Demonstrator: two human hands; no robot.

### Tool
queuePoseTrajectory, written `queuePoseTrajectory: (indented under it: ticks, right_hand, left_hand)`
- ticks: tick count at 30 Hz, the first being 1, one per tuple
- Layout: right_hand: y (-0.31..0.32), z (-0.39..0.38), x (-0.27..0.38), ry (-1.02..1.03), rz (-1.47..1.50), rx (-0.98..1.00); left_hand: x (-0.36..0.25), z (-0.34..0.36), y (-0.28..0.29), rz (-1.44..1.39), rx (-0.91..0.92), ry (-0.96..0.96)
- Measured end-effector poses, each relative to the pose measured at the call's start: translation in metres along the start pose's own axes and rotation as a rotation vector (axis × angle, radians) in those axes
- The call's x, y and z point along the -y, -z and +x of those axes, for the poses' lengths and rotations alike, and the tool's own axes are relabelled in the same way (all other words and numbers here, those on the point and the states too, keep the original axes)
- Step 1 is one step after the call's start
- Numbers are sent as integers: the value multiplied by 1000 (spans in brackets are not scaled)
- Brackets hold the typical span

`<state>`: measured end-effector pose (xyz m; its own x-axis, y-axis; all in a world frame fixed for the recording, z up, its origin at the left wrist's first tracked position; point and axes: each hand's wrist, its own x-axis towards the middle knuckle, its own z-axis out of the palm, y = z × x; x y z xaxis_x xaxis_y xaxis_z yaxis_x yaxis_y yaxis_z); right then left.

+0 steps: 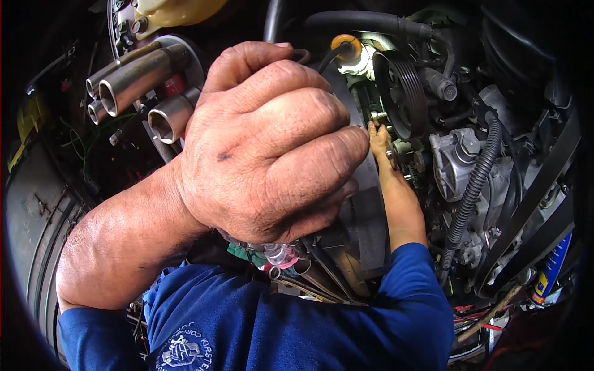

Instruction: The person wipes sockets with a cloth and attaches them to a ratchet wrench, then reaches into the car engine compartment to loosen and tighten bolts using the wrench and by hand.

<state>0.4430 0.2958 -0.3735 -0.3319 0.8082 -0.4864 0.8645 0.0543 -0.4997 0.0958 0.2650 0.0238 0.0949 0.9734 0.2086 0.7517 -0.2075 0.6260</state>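
Observation:
My left hand (278,142) is raised close in front of me, its fingers curled tight. What it holds, if anything, is hidden behind the fingers. A dark rod (273,21) shows just above its knuckles. My right hand (382,143) reaches deep into the engine bay, beside a black ribbed pulley (402,93). Its fingers are closed around small shiny metal parts that I cannot make out. Above it, a lit lamp with an orange rim (348,48) shines on the pulley area, and a black cord (328,59) runs from it behind my left hand.
Several large metal sockets (133,81) stick out at the left. A yellowish container (179,11) is at the top. On the right are a corrugated hose (473,185), a grey metal housing (455,161), black belts (532,210) and a blue spray can (552,269).

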Motion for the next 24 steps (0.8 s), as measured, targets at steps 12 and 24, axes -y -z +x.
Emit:
queuePoseTrajectory:
  ticks: [12,24]
  right_hand:
    - [32,-17,-9,-256,-397,483]
    - [15,-31,-17,-482,-243,517]
  left_hand:
    - [0,6,-2,10,51,14]
    - [-1,4,2,42,79,34]
